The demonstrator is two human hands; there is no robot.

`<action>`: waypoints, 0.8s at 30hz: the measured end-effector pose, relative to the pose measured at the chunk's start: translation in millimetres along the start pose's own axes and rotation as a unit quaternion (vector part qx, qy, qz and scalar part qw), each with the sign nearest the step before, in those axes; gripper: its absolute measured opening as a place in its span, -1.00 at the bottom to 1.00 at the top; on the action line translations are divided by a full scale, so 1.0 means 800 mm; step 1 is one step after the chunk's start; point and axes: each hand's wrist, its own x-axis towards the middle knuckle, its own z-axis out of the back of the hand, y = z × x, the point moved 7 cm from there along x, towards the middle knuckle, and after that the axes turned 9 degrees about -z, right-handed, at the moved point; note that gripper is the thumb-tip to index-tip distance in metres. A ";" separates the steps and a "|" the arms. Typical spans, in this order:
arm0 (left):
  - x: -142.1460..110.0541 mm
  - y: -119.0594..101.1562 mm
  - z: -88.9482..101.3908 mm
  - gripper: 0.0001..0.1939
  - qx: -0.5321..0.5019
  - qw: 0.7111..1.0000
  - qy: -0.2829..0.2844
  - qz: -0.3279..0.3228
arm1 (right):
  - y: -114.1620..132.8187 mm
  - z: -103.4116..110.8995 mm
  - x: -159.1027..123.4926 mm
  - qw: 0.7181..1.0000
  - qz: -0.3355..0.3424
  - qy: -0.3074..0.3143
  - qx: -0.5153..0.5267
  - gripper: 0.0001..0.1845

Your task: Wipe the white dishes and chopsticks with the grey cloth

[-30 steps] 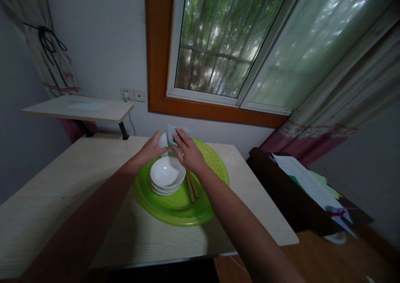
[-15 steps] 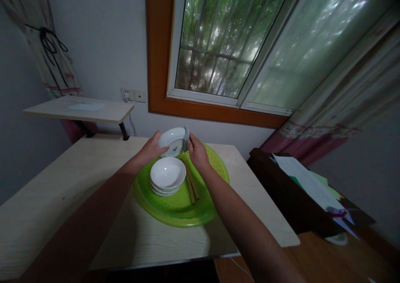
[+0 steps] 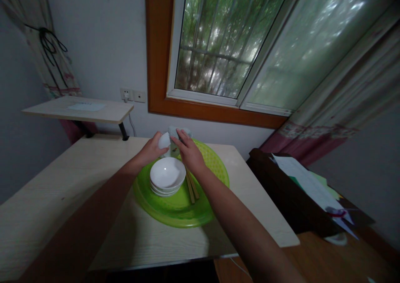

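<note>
My left hand [image 3: 150, 150] grips the left rim of a white plate [image 3: 164, 140], thumb over its inner face. The plate is tilted up above the far part of a round green tray [image 3: 178, 218]. My right hand [image 3: 192, 155] presses a pale grey-green cloth [image 3: 173, 132] on the plate, fingers stretched across it. Cloth and fingers hide much of the plate. Just below the plate, a stack of white bowls [image 3: 168, 173] rests on the tray. Wooden chopsticks [image 3: 191, 187] lie to the right of the bowls, their far ends covered by my right hand.
The tray sits on a pale wooden table [image 3: 103, 199]. A raised shelf [image 3: 109, 113] with a sheet of paper stands at the back left, near wall sockets [image 3: 133, 95]. A barred window [image 3: 218, 45] is behind. Papers [image 3: 300, 175] lie on a dark brown surface at right.
My right hand and the cloth have moved left, from the plate's right rim across its inner face. The left hand keeps its hold on the plate; bowls and chopsticks stay put.
</note>
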 end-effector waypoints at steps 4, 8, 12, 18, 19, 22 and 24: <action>0.000 0.001 0.004 -0.64 0.007 1.000 -0.009 0.011 | -0.023 0.006 0.001 0.995 -0.069 -0.043 0.048 -0.41; -0.001 0.000 0.006 -0.64 -0.005 1.000 -0.018 0.014 | -0.056 0.005 -0.005 0.979 -0.167 -0.060 0.098 -0.48; 0.000 0.004 0.007 -0.62 -0.010 0.999 -0.029 0.017 | -0.088 -0.005 -0.014 0.955 -0.244 -0.046 0.165 -0.48; 0.003 0.014 0.010 -0.59 -0.035 0.998 -0.052 0.024 | -0.118 -0.028 -0.025 0.926 -0.281 -0.023 0.250 -0.53; 0.003 0.015 0.010 -0.58 -0.046 0.997 -0.057 0.026 | -0.120 -0.031 -0.026 0.924 -0.281 -0.021 0.257 -0.53; 0.003 0.017 0.012 -0.55 -0.088 0.993 -0.068 0.028 | -0.120 -0.035 -0.027 0.923 -0.281 -0.015 0.262 -0.49; 0.003 0.015 0.012 -0.54 -0.117 0.990 -0.070 0.034 | -0.117 -0.034 -0.027 0.922 -0.284 -0.018 0.262 -0.45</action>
